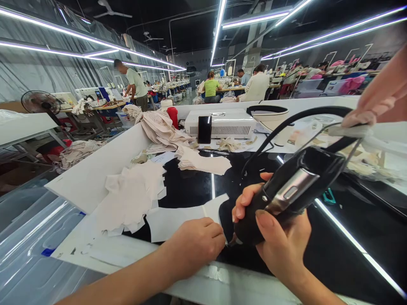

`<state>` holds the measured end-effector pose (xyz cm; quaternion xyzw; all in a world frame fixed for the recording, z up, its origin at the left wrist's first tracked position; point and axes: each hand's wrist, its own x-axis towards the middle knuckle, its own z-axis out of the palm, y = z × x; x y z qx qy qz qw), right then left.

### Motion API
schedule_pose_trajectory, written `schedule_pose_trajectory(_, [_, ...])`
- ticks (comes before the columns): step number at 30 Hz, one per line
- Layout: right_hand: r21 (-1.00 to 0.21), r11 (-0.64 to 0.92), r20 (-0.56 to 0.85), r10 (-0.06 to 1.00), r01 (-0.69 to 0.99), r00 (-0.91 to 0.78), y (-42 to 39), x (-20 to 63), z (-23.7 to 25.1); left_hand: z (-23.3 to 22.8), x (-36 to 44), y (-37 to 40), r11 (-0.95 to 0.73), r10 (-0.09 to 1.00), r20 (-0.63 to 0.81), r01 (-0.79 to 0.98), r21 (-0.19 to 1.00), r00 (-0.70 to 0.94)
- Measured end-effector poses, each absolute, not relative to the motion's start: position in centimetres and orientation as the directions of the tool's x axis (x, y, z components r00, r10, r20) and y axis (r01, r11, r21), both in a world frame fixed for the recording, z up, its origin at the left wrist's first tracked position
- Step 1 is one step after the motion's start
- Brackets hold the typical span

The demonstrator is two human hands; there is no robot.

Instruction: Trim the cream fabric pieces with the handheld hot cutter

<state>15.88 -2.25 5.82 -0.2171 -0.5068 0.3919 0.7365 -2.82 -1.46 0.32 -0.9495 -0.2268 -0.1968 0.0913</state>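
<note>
My left hand (202,242) is closed, knuckles up, on the near edge of a white fabric piece (174,220) that lies on the black tabletop. Wrapped around a black corded hand tool (288,186) with a silver panel is my right hand (282,241). The tool tilts down to the left, and its narrow tip sits close beside my left fingers, by the fabric's end. What my left fingertips pinch is partly hidden. To the left is a pile of pale cut fabric pieces (136,190). Further back lies a stack of cream fabric pieces (203,162).
A white vented box (222,123) and a phone (204,129) stand at the back. The tool's black cable (280,123) arcs over the right side. Another person's blurred hand (378,97) reaches in at upper right. A teal object (329,196) lies on the right.
</note>
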Motion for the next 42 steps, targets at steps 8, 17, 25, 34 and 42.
schedule_pose_trajectory(8, [-0.714,0.606,0.582,0.792,-0.350,0.184,-2.2,15.6,5.5,-0.3,-2.7,-1.6,-0.876,0.399,0.485,0.479,-0.048,0.778])
schedule_pose_trajectory(17, [-0.694,0.629,0.597,0.775,-0.351,0.210,-1.7,15.3,5.4,-0.6,-2.6,-1.4,-0.877,0.397,0.493,0.479,-0.046,0.774])
schedule_pose_trajectory(25, [-0.714,0.605,0.572,0.794,-0.352,0.205,-2.2,15.4,5.6,-0.9,-2.8,-1.4,-0.874,0.425,0.462,0.486,-0.014,0.778])
schedule_pose_trajectory(34, [-0.706,0.618,0.583,0.785,-0.346,0.210,-2.4,15.2,5.1,-0.9,-3.0,-1.4,-0.877,0.437,0.484,0.479,0.042,0.758])
schedule_pose_trajectory(42, [-0.703,0.644,0.592,0.765,-0.302,0.253,-2.0,14.9,5.1,-1.3,-3.2,-1.3,-0.874,0.445,0.522,0.480,0.075,0.728])
